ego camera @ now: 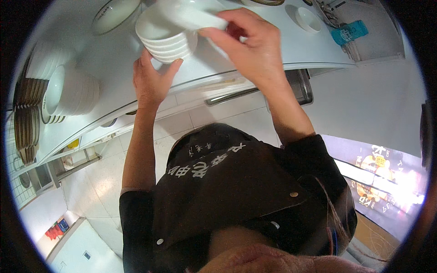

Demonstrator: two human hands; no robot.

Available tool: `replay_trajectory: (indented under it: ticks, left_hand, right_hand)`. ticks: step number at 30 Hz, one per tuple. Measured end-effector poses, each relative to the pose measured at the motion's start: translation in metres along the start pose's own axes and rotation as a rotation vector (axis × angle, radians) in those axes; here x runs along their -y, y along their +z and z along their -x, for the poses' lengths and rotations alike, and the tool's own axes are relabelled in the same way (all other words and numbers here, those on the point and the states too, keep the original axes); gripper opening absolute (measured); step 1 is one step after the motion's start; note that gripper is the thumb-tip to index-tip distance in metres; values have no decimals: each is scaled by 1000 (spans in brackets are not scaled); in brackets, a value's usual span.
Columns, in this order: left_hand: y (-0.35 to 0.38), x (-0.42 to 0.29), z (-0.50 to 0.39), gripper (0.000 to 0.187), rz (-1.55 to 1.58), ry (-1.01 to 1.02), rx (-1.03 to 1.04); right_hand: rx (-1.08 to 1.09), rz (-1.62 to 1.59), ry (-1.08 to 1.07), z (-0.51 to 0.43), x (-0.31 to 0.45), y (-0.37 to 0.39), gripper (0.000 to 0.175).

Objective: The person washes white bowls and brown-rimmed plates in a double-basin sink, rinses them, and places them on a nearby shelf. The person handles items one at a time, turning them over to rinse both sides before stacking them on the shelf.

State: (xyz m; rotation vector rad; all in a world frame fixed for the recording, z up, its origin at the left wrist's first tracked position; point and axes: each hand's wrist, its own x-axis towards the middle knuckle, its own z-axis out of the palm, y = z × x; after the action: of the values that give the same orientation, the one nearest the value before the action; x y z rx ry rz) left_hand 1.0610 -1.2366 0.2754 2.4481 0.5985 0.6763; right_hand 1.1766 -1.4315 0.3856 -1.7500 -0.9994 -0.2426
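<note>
My left hand (150, 78) grips a short stack of white bowls (167, 47) low on its side, thumb and fingers around the base. The stack tilts, and its top opening faces up towards me. Above its right rim, my right hand (252, 44) pinches the edge of another white bowl (191, 15) between thumb and fingers. That bowl is blurred and partly cut off by the top of the view. Both hands are over the front part of a white counter (218, 65). Another white rounded surface shows behind the stack, mostly hidden.
A larger bowl with a dark rim (116, 15) stands at the upper left. Stacked white bowls (71, 92) and brown-edged plates (27, 133) line the left end. Right are a small white bowl (308, 20) and a teal packet (350, 32). A dark tray (302, 87) sits below the counter edge.
</note>
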Motion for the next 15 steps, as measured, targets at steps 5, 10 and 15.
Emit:
replay_trajectory:
  ticks: [5,10,15]
  left_hand:
    - [2,2,3,77,-46,18,0]
    - [3,2,1,80,-55,-10,14]
    - [1,-5,0,80,-62,-50,47]
  right_hand:
    - [-148,-407,496,38,-27,-31,21]
    - [-296,-684,676,51,-60,-45,20]
    - [-328,-905,732,56,-78,-58,21]
